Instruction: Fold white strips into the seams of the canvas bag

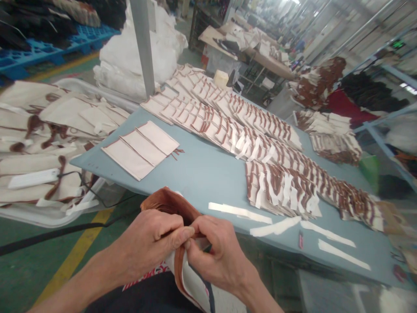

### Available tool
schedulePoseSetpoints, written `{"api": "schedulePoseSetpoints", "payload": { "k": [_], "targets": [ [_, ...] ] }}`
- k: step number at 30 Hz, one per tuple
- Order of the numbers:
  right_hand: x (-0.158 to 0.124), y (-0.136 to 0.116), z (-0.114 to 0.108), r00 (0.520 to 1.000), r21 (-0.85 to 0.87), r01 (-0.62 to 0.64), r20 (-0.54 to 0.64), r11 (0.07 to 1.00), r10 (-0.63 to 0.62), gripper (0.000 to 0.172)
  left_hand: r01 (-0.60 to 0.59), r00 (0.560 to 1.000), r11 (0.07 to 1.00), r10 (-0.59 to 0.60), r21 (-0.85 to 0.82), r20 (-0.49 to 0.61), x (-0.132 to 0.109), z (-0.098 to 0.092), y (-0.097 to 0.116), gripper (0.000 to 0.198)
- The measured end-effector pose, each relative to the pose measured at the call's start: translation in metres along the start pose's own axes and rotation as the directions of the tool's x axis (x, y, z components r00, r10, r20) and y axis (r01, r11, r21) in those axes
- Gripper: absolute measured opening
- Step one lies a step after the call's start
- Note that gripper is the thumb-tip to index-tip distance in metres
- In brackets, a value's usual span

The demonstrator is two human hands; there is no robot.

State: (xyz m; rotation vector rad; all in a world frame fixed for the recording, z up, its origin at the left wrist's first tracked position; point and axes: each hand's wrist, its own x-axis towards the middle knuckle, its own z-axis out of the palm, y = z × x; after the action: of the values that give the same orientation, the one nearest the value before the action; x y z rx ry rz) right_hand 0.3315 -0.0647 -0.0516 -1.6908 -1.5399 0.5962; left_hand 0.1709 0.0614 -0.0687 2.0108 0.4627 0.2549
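Observation:
A brown-and-cream fabric piece (171,202) is bunched up close to my body, below the table's front edge. My left hand (151,237) is closed on it, thumb pressed down on the brown part. Right beside it, my right hand (221,250) pinches the same piece, and the thumbs and fingertips of both hands nearly meet. The piece's cream side with a brown edge hangs below them toward my lap. What lies between the fingertips is hidden. Ahead on the table lies a flat cream panel (141,150) with brown seam lines and loose brown strips at its right end.
Rows of overlapping brown-trimmed cream panels (208,119) cover the blue table (195,169). White strips (239,213) and a small pink-and-dark tool (300,240) lie near its front edge. At left stands a white bin (55,221) of similar pieces; a grey post (143,48) rises behind the table.

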Motion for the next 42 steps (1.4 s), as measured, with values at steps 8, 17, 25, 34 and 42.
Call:
{"api": "schedulePoseSetpoints", "payload": {
  "k": [8, 17, 25, 34, 42],
  "targets": [
    [0.004, -0.009, -0.007, 1.000, 0.014, -0.021, -0.002, 1.000, 0.021, 0.020, 0.068, 0.997, 0.958, -0.071, -0.278, -0.002, -0.002, 0.004, 0.002, 0.055],
    [0.006, -0.003, -0.003, 0.986, 0.389, -0.159, 0.115, 0.907, 0.123, 0.033, 0.186, 0.982, 0.737, -0.168, -0.650, 0.090, -0.008, 0.016, -0.014, 0.077],
    [0.000, 0.012, 0.002, 0.946, -0.160, 0.307, -0.054, 0.938, -0.319, 0.024, 0.336, 0.930, 0.522, -0.315, -0.784, 0.188, -0.013, 0.038, -0.022, 0.073],
    [0.002, 0.021, 0.000, 0.989, 0.322, 0.126, -0.113, 0.938, -0.094, 0.061, 0.305, 0.952, 0.690, -0.202, -0.656, 0.231, -0.017, 0.008, -0.017, 0.069],
    [0.001, 0.031, 0.004, 0.957, 0.180, 0.273, -0.146, 0.945, -0.249, 0.061, -0.200, 0.978, 0.975, 0.205, 0.099, -0.041, -0.032, 0.008, 0.003, 0.022]
  ]
}}
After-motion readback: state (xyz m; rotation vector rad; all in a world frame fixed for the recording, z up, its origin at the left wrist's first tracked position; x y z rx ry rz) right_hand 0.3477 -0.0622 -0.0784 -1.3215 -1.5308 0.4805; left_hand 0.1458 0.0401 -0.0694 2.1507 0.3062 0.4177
